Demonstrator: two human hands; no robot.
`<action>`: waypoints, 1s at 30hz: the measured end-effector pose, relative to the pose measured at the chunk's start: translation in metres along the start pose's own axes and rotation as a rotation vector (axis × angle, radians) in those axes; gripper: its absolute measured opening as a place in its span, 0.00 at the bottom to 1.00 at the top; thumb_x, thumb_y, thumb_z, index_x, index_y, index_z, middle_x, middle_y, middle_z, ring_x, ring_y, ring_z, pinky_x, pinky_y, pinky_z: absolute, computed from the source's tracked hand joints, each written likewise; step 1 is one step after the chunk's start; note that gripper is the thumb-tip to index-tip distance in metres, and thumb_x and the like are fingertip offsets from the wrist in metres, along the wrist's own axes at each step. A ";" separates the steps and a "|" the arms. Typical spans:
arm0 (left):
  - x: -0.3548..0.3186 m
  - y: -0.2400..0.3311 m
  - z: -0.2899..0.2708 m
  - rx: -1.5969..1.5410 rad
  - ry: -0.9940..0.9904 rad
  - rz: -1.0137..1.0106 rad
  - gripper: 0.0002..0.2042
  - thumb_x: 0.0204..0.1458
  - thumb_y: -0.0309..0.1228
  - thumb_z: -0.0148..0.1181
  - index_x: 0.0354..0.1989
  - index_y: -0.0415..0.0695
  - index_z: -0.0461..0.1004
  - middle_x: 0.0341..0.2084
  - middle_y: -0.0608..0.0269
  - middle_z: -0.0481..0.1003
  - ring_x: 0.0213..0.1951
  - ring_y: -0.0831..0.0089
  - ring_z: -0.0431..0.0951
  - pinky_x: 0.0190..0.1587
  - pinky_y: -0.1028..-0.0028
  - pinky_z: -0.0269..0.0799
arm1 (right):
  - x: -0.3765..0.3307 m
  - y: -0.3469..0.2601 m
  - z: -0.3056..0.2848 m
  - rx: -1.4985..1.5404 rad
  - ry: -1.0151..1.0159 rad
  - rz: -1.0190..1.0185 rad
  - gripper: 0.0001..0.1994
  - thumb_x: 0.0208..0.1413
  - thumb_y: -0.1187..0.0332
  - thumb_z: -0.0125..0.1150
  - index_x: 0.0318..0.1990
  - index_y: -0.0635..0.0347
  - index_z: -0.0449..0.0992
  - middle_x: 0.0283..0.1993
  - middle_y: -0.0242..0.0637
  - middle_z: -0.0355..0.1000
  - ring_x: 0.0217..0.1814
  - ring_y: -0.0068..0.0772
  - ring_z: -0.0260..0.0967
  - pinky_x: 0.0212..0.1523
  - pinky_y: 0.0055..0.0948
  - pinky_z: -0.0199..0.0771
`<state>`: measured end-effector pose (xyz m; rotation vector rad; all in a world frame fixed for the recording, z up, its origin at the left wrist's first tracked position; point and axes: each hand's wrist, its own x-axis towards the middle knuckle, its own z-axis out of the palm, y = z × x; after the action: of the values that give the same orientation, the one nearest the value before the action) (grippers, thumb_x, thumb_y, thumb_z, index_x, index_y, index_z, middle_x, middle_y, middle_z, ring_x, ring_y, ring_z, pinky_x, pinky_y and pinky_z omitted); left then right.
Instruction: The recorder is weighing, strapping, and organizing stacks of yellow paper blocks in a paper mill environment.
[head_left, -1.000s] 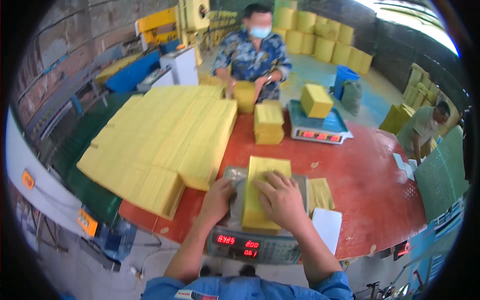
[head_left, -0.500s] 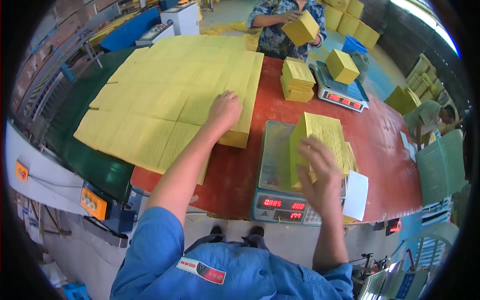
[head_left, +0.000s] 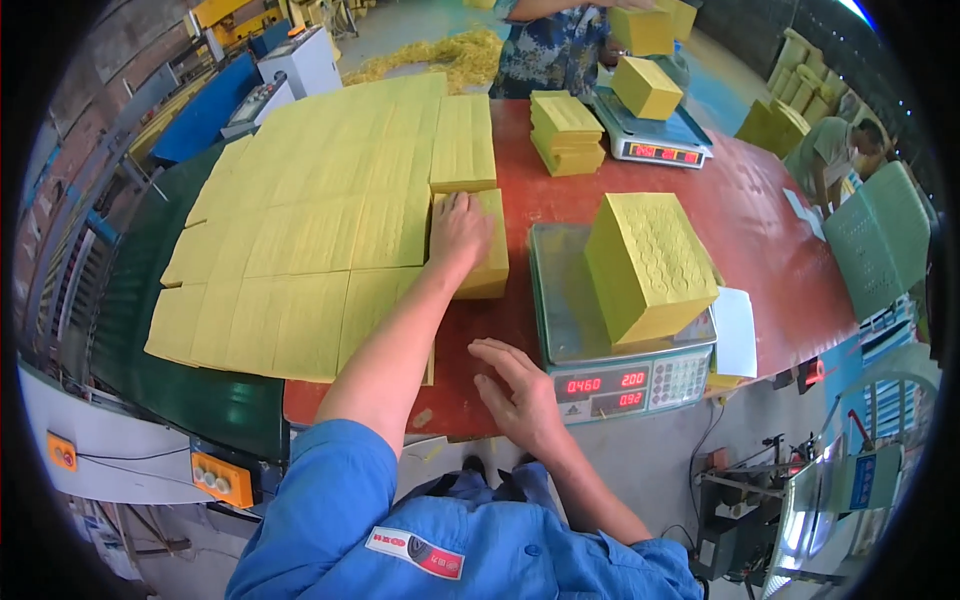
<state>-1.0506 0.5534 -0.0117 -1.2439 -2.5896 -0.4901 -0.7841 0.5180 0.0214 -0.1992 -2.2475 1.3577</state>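
My left hand (head_left: 462, 236) has its fingers curled over a thick stack of yellow paper (head_left: 490, 252), at the right edge of a broad layer of such stacks (head_left: 300, 225). That stack stands slightly out from its neighbours, and part of it is hidden under the hand. Lower down, my right hand (head_left: 525, 398) hovers near the table's front edge, fingers apart and holding nothing. To its right a digital scale (head_left: 565, 330) carries another yellow paper stack (head_left: 655, 260), upright on the pan and marked with round patterns on top. Red digits glow on the scale's front panel.
A second scale (head_left: 660, 150) with a yellow block stands at the far side, beside a small paper pile (head_left: 565, 135). Across the red table (head_left: 770, 250) stands a person in a patterned shirt (head_left: 545, 55). White paper (head_left: 735, 325) lies by the near scale.
My right hand has left the stack on the near scale and moved left and down. My left hand stays on the layer's right edge, where a stack now sits apart. The scale's digits have changed.
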 end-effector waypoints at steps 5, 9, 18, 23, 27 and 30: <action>-0.019 0.012 0.004 0.014 0.158 0.048 0.21 0.58 0.38 0.52 0.50 0.32 0.69 0.52 0.42 0.70 0.59 0.49 0.66 0.64 0.57 0.58 | -0.021 -0.003 0.006 0.040 -0.071 0.028 0.17 0.54 0.77 0.58 0.53 0.65 0.74 0.55 0.50 0.72 0.61 0.47 0.68 0.60 0.36 0.68; -0.045 0.029 -0.006 -0.051 0.083 0.074 0.21 0.58 0.38 0.51 0.51 0.31 0.68 0.54 0.40 0.69 0.60 0.49 0.66 0.65 0.57 0.57 | -0.042 0.004 0.001 0.112 -0.168 0.041 0.17 0.56 0.75 0.59 0.54 0.65 0.73 0.54 0.49 0.72 0.58 0.45 0.71 0.57 0.35 0.71; -0.149 0.075 -0.048 -0.066 0.014 0.058 0.24 0.55 0.34 0.52 0.56 0.28 0.66 0.59 0.37 0.64 0.62 0.46 0.62 0.67 0.56 0.55 | -0.123 0.044 -0.019 0.487 -0.400 0.429 0.17 0.62 0.69 0.54 0.56 0.67 0.72 0.52 0.40 0.74 0.55 0.29 0.69 0.59 0.30 0.66; -0.216 0.107 -0.079 -0.079 -0.027 0.071 0.25 0.55 0.33 0.54 0.57 0.28 0.64 0.60 0.36 0.63 0.62 0.43 0.62 0.66 0.55 0.55 | -0.174 0.082 -0.020 0.910 -0.254 0.936 0.15 0.63 0.68 0.55 0.53 0.67 0.72 0.49 0.43 0.74 0.54 0.35 0.72 0.55 0.34 0.73; -0.251 0.125 -0.096 -0.134 -0.108 0.015 0.25 0.56 0.33 0.54 0.58 0.28 0.64 0.61 0.37 0.62 0.64 0.45 0.61 0.67 0.56 0.55 | -0.184 0.094 -0.016 1.185 0.041 1.049 0.14 0.63 0.66 0.53 0.52 0.64 0.71 0.49 0.39 0.75 0.52 0.34 0.72 0.55 0.36 0.71; -0.262 0.124 -0.096 -0.144 -0.122 0.007 0.25 0.55 0.31 0.53 0.59 0.29 0.64 0.62 0.40 0.62 0.64 0.45 0.61 0.66 0.56 0.56 | -0.168 0.095 -0.008 1.323 0.014 0.942 0.14 0.64 0.63 0.51 0.50 0.62 0.73 0.49 0.39 0.75 0.51 0.34 0.73 0.56 0.35 0.70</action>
<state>-0.7864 0.4024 0.0119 -1.3687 -2.6903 -0.6280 -0.6474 0.5082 -0.1149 -0.7875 -0.7519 2.9222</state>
